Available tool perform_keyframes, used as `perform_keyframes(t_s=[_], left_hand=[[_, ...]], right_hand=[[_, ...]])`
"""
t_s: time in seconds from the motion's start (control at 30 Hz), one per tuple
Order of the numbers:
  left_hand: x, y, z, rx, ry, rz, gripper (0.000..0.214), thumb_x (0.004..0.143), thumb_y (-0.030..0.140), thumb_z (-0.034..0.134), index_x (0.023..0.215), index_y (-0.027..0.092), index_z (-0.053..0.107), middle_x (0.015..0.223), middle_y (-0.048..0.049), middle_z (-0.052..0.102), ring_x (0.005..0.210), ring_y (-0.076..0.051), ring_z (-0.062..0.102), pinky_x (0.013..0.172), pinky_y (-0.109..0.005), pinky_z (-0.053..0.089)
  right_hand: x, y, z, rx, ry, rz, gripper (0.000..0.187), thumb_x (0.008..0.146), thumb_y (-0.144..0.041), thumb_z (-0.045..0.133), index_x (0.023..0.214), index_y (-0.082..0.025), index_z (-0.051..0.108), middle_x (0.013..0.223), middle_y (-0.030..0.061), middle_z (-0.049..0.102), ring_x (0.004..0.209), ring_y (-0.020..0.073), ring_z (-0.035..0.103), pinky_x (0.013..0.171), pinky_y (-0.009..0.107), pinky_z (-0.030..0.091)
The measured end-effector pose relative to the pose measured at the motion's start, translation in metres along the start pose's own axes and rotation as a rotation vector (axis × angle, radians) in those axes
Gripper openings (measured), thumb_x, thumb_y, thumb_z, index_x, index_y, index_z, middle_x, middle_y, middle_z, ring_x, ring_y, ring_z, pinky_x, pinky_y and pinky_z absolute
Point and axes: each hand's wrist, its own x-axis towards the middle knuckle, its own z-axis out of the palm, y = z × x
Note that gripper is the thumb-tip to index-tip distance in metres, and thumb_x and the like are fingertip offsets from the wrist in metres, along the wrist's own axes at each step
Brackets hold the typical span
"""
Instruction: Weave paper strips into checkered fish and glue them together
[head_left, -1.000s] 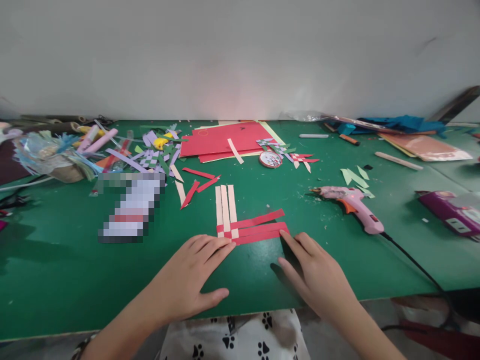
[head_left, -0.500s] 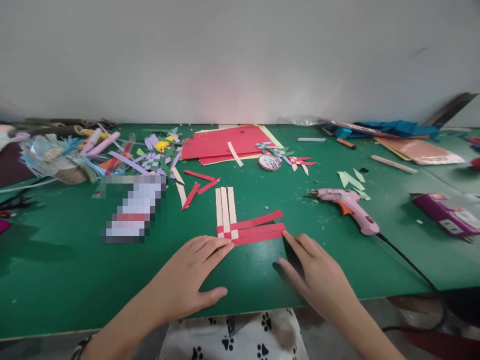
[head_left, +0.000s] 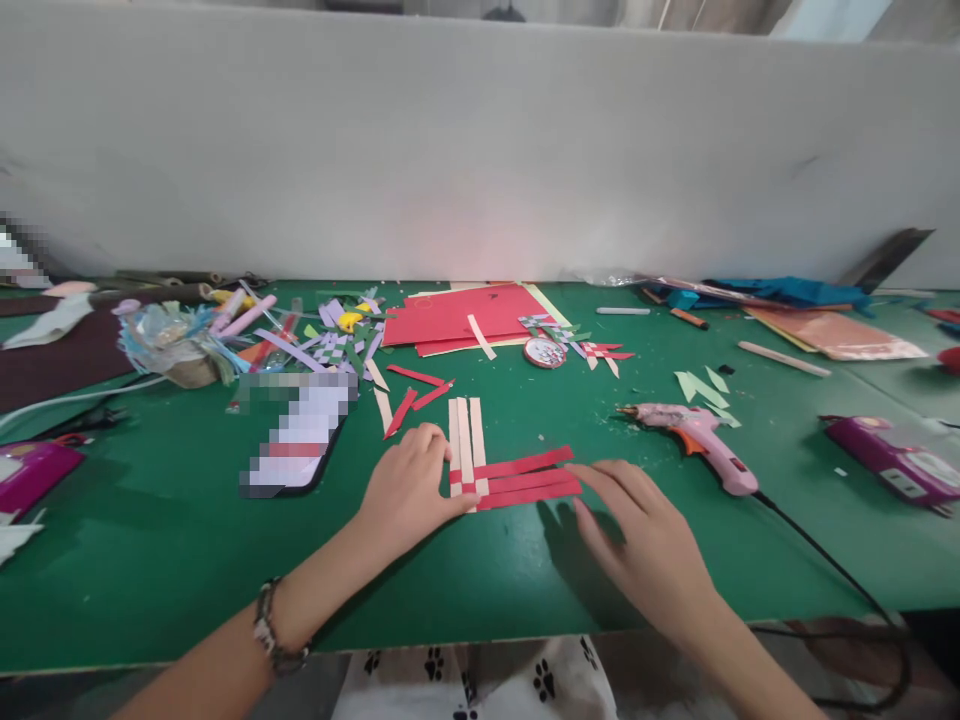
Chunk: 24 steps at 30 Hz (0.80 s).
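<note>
Several red paper strips (head_left: 532, 488) cross cream paper strips (head_left: 465, 440) in a small check weave on the table in front of me. At the weave's lower left corner, my left hand (head_left: 405, 485) holds it, the thumb along the lower edge and the curled fingers against the left side. My right hand (head_left: 645, 530) is at the loose right ends of the red strips, thumb and fingers apart. Its index fingertip is by the end of the upper strips; whether it touches them I cannot tell. The cream strips' free ends point away from me.
A pink glue gun (head_left: 697, 435) with a black cord lies to the right, near a purple power strip (head_left: 892, 455). Left of the weave is a phone (head_left: 300, 440). Behind are red paper sheets (head_left: 457, 315), a round tin (head_left: 544, 352) and paper scraps (head_left: 330, 345).
The view has tilted up and shifted left. My left hand has turned so its thumb presses the weave and its fingers curl at the left side. My right fingers have lifted and spread.
</note>
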Motion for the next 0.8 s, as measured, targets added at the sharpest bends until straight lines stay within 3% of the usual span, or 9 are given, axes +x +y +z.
perform_keyframes(t_s=[0.13,0.23,0.33,0.5,0.67,0.8], left_hand=[[0.002,0.01,0.004,-0.124,-0.041,-0.023,0.018,0.065,0.031,0.058,0.068,0.016,0.048,0.083,-0.0049,0.048,0.081,-0.022,0.053,0.069,-0.037,0.046],[0.0,0.012,0.009,-0.296,-0.015,-0.035,0.027,0.065,0.021,0.056,0.089,0.015,0.047,0.093,-0.0053,0.044,0.079,-0.017,0.053,0.069,-0.034,0.048],[-0.003,0.011,0.014,-0.393,0.034,-0.027,0.046,0.065,0.016,0.053,0.109,0.016,0.039,0.104,-0.0078,0.039,0.079,-0.016,0.055,0.071,-0.035,0.048],[-0.007,0.009,0.018,-0.384,0.099,-0.058,0.056,0.066,0.021,0.056,0.117,0.02,0.032,0.109,-0.009,0.037,0.098,-0.025,0.05,0.077,-0.043,0.046],[-0.008,0.008,0.022,-0.598,0.057,0.005,0.06,0.07,0.013,0.05,0.122,0.027,0.023,0.111,-0.0061,0.032,0.093,-0.018,0.05,0.08,-0.038,0.047],[-0.005,0.01,0.022,-0.753,0.002,0.016,0.057,0.074,0.014,0.046,0.123,0.029,0.021,0.109,-0.0053,0.033,0.086,-0.014,0.051,0.077,-0.034,0.049]], right_hand=[[0.037,0.005,-0.003,0.082,-0.045,-0.057,0.024,0.081,-0.019,0.038,0.098,-0.017,0.055,0.09,0.0086,0.057,0.082,0.0187,0.054,0.071,0.034,0.045],[0.065,0.007,-0.005,0.141,-0.111,-0.086,0.023,0.081,-0.019,0.038,0.095,-0.016,0.056,0.088,0.0079,0.058,0.081,0.0182,0.054,0.07,0.034,0.044],[0.086,0.005,-0.004,0.159,-0.315,-0.165,0.022,0.08,-0.022,0.042,0.096,-0.016,0.057,0.087,0.007,0.059,0.081,0.0186,0.054,0.07,0.034,0.044],[0.091,-0.004,0.017,0.277,-0.63,-0.165,0.04,0.074,-0.024,0.053,0.112,-0.012,0.049,0.091,0.0098,0.059,0.08,0.0191,0.055,0.068,0.032,0.044],[0.082,-0.013,0.038,0.589,-0.552,-0.048,0.04,0.07,-0.011,0.052,0.11,-0.014,0.047,0.096,0.0076,0.058,0.086,0.0164,0.053,0.074,0.029,0.043],[0.077,-0.016,0.046,0.816,-0.536,0.066,0.044,0.067,-0.007,0.051,0.109,-0.017,0.043,0.085,0.0022,0.059,0.074,0.013,0.055,0.067,0.027,0.044]])
